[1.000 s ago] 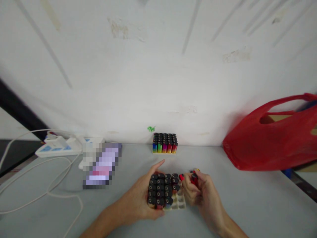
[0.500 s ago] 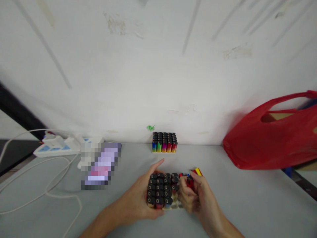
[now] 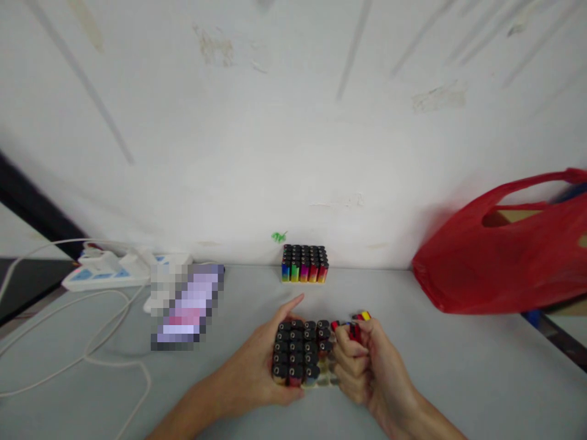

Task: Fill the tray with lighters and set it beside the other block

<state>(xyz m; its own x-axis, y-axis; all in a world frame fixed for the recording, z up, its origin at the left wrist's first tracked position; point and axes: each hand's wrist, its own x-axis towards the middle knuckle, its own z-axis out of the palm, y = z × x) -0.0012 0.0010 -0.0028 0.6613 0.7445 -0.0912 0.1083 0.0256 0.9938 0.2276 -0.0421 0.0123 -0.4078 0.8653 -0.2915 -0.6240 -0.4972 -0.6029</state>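
Observation:
My left hand [image 3: 254,370] wraps around the left side of a pale tray [image 3: 323,379] packed with several black-capped lighters [image 3: 299,349], thumb raised toward the wall. My right hand [image 3: 364,363] is curled in a fist against the tray's right side and grips a few loose lighters [image 3: 356,327], whose red and yellow ends stick out above the fingers. A second, full block of rainbow-coloured lighters [image 3: 305,264] stands farther back near the wall.
A red plastic bag [image 3: 499,263] lies at the right over a cardboard box. At the left sit a white power strip [image 3: 103,272], white cables [image 3: 92,342] looping over the grey table [image 3: 458,366], and a blurred-out flat object [image 3: 186,305].
My right hand has closed tighter around the loose lighters and shifted slightly left and down against the tray. My left hand and the tray have stayed put.

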